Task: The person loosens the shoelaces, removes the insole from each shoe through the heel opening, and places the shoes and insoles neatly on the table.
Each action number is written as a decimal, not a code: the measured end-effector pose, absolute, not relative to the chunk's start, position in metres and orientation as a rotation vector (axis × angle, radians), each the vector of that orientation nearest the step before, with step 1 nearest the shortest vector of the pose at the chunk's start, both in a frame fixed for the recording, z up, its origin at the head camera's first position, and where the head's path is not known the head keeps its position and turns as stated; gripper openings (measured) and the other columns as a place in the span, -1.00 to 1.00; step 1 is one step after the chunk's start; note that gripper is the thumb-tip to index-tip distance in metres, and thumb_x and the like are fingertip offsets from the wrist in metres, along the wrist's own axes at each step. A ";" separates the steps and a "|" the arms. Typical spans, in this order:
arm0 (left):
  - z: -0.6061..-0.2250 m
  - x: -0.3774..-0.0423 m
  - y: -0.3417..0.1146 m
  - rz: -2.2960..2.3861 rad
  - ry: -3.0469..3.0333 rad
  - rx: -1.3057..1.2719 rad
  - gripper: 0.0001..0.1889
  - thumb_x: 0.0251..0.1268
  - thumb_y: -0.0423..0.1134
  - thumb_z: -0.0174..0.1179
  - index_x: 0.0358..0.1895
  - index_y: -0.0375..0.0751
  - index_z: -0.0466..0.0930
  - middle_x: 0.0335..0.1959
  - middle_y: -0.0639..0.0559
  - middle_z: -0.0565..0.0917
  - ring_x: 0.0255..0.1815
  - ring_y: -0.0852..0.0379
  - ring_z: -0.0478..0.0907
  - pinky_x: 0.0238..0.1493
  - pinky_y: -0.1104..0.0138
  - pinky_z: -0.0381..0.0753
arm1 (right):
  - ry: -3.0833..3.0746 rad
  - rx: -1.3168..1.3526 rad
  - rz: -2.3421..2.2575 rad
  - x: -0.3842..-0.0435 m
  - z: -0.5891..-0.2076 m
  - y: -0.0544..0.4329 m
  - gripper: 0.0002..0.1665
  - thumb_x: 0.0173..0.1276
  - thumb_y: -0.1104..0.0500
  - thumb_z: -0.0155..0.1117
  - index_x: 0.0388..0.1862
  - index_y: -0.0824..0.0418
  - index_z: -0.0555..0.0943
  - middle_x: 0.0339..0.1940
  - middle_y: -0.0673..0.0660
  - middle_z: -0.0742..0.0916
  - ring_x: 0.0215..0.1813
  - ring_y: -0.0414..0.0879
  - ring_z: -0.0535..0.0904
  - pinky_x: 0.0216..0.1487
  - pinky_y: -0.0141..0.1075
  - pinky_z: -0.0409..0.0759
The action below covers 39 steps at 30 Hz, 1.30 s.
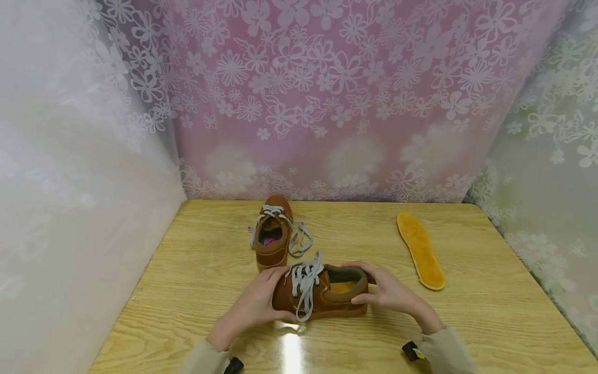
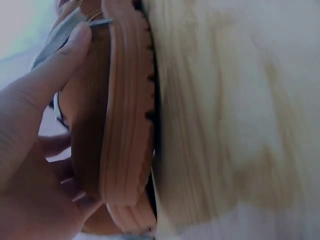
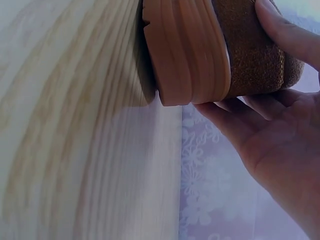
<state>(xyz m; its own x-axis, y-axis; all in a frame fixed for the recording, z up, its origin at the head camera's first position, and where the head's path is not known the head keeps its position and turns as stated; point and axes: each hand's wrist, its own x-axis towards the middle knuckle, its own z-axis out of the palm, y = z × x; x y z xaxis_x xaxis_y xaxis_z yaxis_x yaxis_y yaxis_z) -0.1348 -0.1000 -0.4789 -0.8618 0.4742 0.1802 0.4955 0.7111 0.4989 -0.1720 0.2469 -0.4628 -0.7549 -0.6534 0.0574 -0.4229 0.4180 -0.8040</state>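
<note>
A brown lace-up shoe (image 1: 331,298) lies sideways at the front of the table, toe to the left, with loose grey laces (image 1: 306,283). My left hand (image 1: 254,304) grips its toe end, thumb on the near side and fingers on the far side. Around the heel, my right hand (image 1: 390,293) holds on with thumb and fingers on opposite sides. An orange lining (image 1: 342,287) shows inside the opening. Both wrist views show the thick tan sole (image 2: 127,110) close to the tabletop; whether it touches is hard to tell.
A second brown shoe (image 1: 273,236) stands behind the left hand, toe away, pink inside, its laces trailing right. At the right lies a fuzzy orange insole (image 1: 420,249). The wooden table (image 1: 187,291) ends at a flowered curtain (image 1: 317,104), with pale sheets on both sides.
</note>
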 end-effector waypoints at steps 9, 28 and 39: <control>-0.477 -0.142 -0.067 -0.712 -2.885 -0.821 0.13 -0.09 0.21 0.59 0.52 -0.26 0.24 0.36 -0.18 0.48 0.37 -0.16 0.43 0.35 -0.02 0.47 | 2.442 -0.903 -1.270 -0.174 -0.465 0.273 -0.11 0.33 -0.03 0.47 0.54 0.17 0.32 0.42 0.18 0.53 0.32 0.07 0.56 0.27 -0.33 0.56; -0.471 -0.190 -0.040 -0.782 -2.937 -0.857 0.06 -0.02 0.12 0.59 0.53 -0.20 0.25 0.46 -0.16 0.40 0.48 -0.19 0.31 0.46 -0.06 0.33 | 2.668 -0.834 -1.243 -0.190 -0.465 0.292 -0.20 0.31 0.06 0.50 0.49 0.11 0.41 0.41 0.16 0.54 0.35 0.18 0.50 0.21 -0.07 0.61; -0.474 -0.204 -0.044 -0.917 -2.928 -0.887 0.04 0.01 0.11 0.58 0.55 -0.12 0.24 0.47 -0.10 0.39 0.43 -0.15 0.38 0.37 -0.04 0.44 | 2.598 -0.795 -1.304 -0.200 -0.466 0.292 -0.17 0.35 0.06 0.46 0.52 0.18 0.35 0.47 0.21 0.47 0.44 0.27 0.40 0.27 0.21 0.49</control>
